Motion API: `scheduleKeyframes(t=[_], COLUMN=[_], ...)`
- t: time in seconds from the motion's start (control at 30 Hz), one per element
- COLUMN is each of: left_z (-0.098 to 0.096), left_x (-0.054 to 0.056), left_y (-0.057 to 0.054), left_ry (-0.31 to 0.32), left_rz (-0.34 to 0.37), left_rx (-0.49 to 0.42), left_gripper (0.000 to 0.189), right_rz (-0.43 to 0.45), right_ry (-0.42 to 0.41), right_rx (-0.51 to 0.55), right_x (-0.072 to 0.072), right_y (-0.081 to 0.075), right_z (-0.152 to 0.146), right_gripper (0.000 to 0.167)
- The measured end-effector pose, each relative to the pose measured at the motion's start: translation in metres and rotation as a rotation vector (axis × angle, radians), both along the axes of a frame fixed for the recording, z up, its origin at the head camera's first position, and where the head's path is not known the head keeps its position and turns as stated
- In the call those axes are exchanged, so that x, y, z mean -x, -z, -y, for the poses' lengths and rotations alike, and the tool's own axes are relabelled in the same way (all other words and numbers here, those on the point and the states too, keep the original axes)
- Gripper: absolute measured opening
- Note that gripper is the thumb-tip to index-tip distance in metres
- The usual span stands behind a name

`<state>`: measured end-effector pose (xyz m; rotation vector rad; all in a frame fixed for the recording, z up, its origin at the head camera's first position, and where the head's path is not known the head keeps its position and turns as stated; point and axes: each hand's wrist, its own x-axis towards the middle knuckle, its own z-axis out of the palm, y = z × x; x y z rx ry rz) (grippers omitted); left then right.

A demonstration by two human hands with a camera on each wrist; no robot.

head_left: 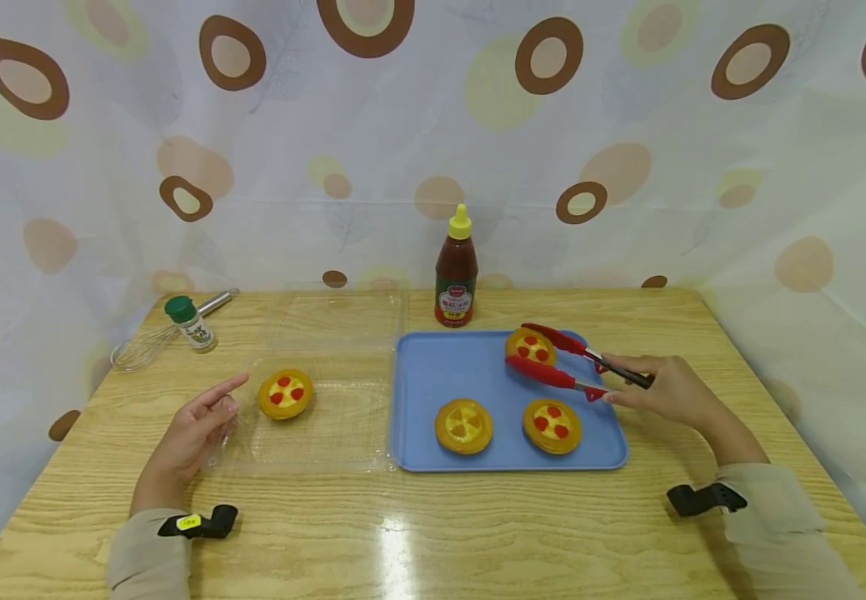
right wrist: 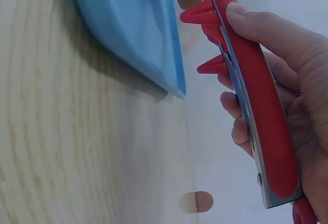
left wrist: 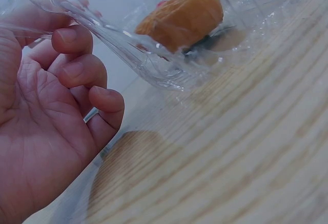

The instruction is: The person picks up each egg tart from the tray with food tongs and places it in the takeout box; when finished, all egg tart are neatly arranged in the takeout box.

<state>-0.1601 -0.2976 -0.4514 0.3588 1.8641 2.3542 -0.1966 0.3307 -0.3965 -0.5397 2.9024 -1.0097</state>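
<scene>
My right hand (head_left: 668, 389) grips red-tipped tongs (head_left: 545, 372) by their handles; the right wrist view shows its thumb (right wrist: 251, 21) on the red grip. The tong tips straddle a tart (head_left: 531, 345) with red toppings at the back right of the blue tray (head_left: 433, 367). My left hand (head_left: 191, 433) holds the left edge of a clear plastic container (head_left: 342, 417), its fingers (left wrist: 84, 70) curled at the rim in the left wrist view. One red-topped tart (head_left: 286, 394) sits inside the container's left part. Toward the tray's front lie a yellow-topped tart (head_left: 464, 427) and a red-topped tart (head_left: 552, 427).
Behind the tray stands a ketchup bottle (head_left: 456, 279) with a yellow cap. A green-capped shaker (head_left: 191, 323) and a whisk (head_left: 149, 346) are at the back left. The container's raised lid (head_left: 342, 317) lies toward the patterned curtain (head_left: 402, 150). The container's right side adjoins the tray.
</scene>
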Motion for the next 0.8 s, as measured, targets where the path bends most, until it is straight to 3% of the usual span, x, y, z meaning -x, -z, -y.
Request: scheduleKeyframes(t=[0.4, 0.8], left_z=[-0.001, -0.001], left_x=[0.0, 0.0], left_y=[-0.001, -0.002], left_ry=[-0.011, -0.021], left_rz=[0.01, 0.024], left_rx=[0.01, 0.015], left_gripper=[0.039, 0.039], right_rz=[-0.089, -0.133], right_ry=[-0.064, -0.155], right_rx=[-0.06, -0.036], right_x=[0.0, -0.005], right_y=[-0.014, -0.028], right_z=[0.021, 0.053], right_gripper=[0.06, 0.059])
